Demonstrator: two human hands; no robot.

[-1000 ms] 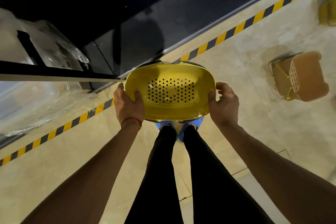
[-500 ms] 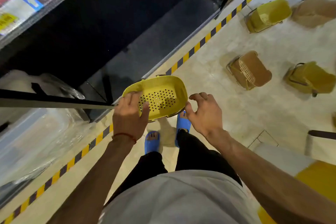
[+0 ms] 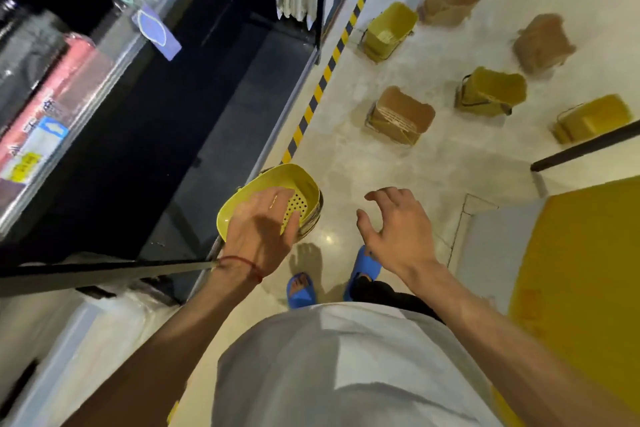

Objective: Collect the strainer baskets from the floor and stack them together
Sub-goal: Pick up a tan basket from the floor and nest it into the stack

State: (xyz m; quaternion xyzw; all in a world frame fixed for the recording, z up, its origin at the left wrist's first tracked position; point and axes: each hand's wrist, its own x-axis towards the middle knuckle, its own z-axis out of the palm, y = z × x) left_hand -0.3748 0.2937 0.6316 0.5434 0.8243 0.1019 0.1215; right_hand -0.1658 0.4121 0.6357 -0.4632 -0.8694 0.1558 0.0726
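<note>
The yellow strainer basket (image 3: pixel 294 180) sits upright at the floor's (image 3: pixel 346 166) left edge, on the yellow-and-black striped tape (image 3: pixel 325 76) that runs along the dark shelving (image 3: pixel 156 135). The left hand (image 3: pixel 258 222) is spread over its near rim with fingers straight; whether it touches the basket cannot be told. The right hand (image 3: pixel 394 225) hangs beside it over bare floor, fingers loosely curled and holding nothing. Farther along the floor lie other baskets, a brown basket (image 3: pixel 400 114) nearest.

Bare floor (image 3: pixel 381 177) lies open up to the nearest brown basket (image 3: pixel 401 111); dark shelving (image 3: pixel 166 135) walls the left.
</note>
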